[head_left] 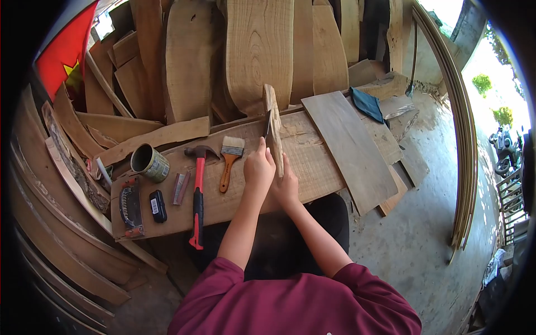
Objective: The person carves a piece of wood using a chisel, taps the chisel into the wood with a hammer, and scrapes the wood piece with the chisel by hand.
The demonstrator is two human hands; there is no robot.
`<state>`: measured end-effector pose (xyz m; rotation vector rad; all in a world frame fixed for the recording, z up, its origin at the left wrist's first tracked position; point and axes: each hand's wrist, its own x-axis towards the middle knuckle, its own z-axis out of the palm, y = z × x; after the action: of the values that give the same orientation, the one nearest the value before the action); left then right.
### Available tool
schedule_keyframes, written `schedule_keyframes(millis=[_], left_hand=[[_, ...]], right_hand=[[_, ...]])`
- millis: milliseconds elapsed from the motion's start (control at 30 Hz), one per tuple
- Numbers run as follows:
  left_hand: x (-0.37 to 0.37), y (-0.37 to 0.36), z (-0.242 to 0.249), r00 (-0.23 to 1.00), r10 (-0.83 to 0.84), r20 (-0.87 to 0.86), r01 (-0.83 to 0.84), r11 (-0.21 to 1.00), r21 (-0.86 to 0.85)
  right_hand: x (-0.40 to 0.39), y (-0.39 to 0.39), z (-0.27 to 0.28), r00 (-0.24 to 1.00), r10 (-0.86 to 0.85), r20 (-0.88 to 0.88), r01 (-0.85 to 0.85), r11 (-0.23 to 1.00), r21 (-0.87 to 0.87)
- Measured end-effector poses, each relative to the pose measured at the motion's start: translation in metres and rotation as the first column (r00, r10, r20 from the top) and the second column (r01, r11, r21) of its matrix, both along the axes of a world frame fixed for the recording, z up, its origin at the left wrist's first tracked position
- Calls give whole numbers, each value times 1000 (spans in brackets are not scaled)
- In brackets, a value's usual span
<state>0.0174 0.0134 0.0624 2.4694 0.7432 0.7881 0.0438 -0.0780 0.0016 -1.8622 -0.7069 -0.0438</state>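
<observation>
Firstly, wooden slabs (259, 56), tall, leaning upright beyond the far edge of the desk. Desk (315, 162), one thick plank, running left to right. Flat board (352, 151), grey-brown, laid slantwise on its right part. Hammer (199, 195), red and black, head at the far end. Wooden strip (273, 106), pale, raised above the desk, near its middle; right hand (286, 184) at the near end, grip closed round it. Blue cloth (367, 105), far right. Brush (228, 162), bristles far, right of the hammer. Open tin (151, 163), left of the hammer. Toothed tool (131, 206), leftmost. Dark blade (268, 124), against the strip's left side; left hand (260, 166), grip closed on it, forefinger up, handle hidden. Black case (158, 206), labelled, near the toothed tool. Small red-and-grey piece (180, 188), between case and hammer.
</observation>
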Motion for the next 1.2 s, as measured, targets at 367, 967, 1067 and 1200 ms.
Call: schedule_keyframes(millis=[367, 967, 1067, 1200], left_hand=[[-4, 2, 0, 1000, 3, 30, -4, 999, 38], [6, -1, -7, 999, -13, 43, 13, 1000, -5], [-9, -13, -9, 999, -11, 36, 12, 1000, -16], [-33, -30, -9, 999, -12, 34, 13, 1000, -24]], right_hand=[[3, 6, -12, 980, -55, 190, 30, 991, 133], [-1, 3, 2, 999, 2, -52, -2, 1000, -11], [-2, 3, -1, 1000, -7, 18, 6, 999, 41], [3, 7, -9, 997, -32, -68, 34, 999, 30]])
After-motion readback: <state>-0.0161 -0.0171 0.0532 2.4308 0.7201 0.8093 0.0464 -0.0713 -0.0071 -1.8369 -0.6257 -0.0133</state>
